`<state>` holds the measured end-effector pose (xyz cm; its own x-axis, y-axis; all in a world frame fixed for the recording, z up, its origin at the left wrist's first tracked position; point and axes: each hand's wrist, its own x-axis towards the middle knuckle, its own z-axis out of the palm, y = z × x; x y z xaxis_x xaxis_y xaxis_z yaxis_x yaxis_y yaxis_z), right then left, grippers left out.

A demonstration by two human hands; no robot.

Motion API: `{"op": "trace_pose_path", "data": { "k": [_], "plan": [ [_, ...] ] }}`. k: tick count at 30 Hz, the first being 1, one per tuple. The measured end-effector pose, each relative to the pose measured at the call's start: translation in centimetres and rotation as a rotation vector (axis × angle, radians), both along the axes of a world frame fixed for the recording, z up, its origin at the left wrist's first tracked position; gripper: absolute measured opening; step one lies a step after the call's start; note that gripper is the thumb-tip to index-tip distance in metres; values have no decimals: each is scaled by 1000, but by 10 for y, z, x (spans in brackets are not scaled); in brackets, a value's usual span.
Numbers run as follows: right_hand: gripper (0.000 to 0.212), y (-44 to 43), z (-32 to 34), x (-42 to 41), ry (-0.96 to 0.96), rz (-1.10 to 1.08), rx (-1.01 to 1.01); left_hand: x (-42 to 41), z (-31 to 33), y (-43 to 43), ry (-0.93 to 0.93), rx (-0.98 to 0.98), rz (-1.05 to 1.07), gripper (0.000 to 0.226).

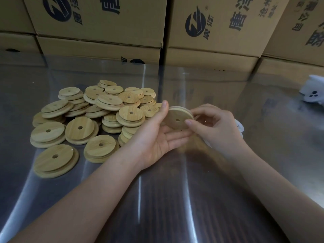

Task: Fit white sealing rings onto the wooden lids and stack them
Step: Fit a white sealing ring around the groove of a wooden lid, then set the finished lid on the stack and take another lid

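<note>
A round wooden lid with a small centre hole is tilted on edge between both hands, above the steel table. My left hand lies palm up under it, thumb along its left rim and fingers straight beneath. My right hand pinches the lid's right rim with curled fingers, its thumb on the lid's face. A thin white edge, seemingly a sealing ring, shows along the lid's upper rim. A loose pile of wooden lids lies to the left. Some white material peeks out behind my right hand.
The shiny steel table reaches toward me. Stacked cardboard boxes wall off the back. A white object with dark spots lies at the far right edge.
</note>
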<state>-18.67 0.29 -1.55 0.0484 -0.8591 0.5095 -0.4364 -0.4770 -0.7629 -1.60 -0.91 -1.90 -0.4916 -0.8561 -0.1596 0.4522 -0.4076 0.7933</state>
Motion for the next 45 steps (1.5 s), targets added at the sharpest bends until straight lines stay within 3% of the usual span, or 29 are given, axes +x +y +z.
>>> {"op": "trace_pose_path", "data": {
  "k": [7,11,16,23,31,37,45],
  "plan": [
    [12,-19,5,-35,-138,-397,-16,-2,0,3,-238,-54,86,35],
    [20,-33,1,-59,-27,-604,-36,-6,-2,6,-328,-179,75,18],
    [30,-47,-6,-80,199,-729,-27,-8,-4,7,-387,-246,55,17],
    [33,-66,-13,-109,459,-736,45,-8,-4,7,-400,-252,43,18],
    [30,-80,-19,-122,559,-649,237,-8,-5,5,-420,-259,28,19],
    [36,-83,-23,-115,541,-555,370,-8,-4,6,-431,-258,22,18],
    [42,-69,-14,-111,328,-705,251,-8,-3,6,-433,-255,26,19]
  ]
}}
